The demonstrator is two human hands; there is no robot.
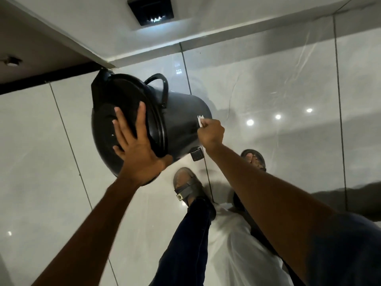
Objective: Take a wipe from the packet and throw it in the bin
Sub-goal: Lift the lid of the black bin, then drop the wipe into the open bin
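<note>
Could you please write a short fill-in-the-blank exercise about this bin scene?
1. The left hand rests flat on the bin's ____.
2. The wipe is pinched in the ____ hand.
3. The bin is coloured ____.
4. The person's feet wear ____.

Missing words: lid; right; black; sandals

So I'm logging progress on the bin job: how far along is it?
Done: a wipe is out, pinched in the right hand. In hand: the left hand is on the black bin's lid. Left: the wipe is still outside, beside the bin, so it needs dropping in.
</note>
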